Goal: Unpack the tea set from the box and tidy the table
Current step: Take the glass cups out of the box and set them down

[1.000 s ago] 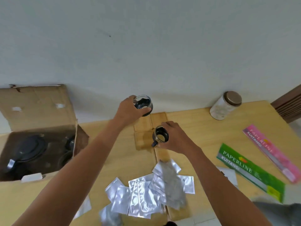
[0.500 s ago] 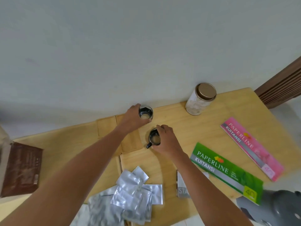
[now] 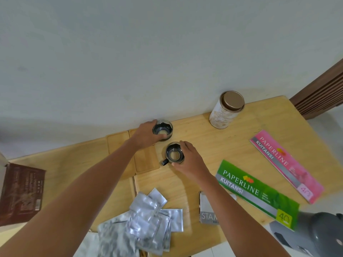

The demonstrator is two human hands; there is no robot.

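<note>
Nearest the camera, at about 6 o'clock, a loose heap of silver foil sachets (image 3: 148, 221) lies on the wooden table (image 3: 232, 145), with a grey booklet (image 3: 207, 212) just beside it at 5 o'clock, partly under the right forearm. At 4 o'clock a green receipt book (image 3: 258, 193) lies flat, and beyond it at 3 o'clock a pink receipt book (image 3: 285, 164), the two apart. At 8 o'clock, at the left edge, a brown box panel (image 3: 20, 191) shows; the rest of the box is out of frame.

Toward the centre, the right hand (image 3: 191, 162) curls its fingers around the near glass cup (image 3: 174, 154), which stands upright on the bare table, its dark handle pointing to 8 o'clock. Just left of it lie flat wooden trays (image 3: 146, 162), side by side.

A little farther, at 12 o'clock from that cup, the left hand (image 3: 146, 134) wraps the side of the far glass cup (image 3: 163, 129), also upright, close to the wall; whether it rests on the table cannot be told. The two cups are near each other but not touching.

Farthest, at 1 o'clock, a pale canister (image 3: 226, 110) with a brown lid stands against the wall.
</note>
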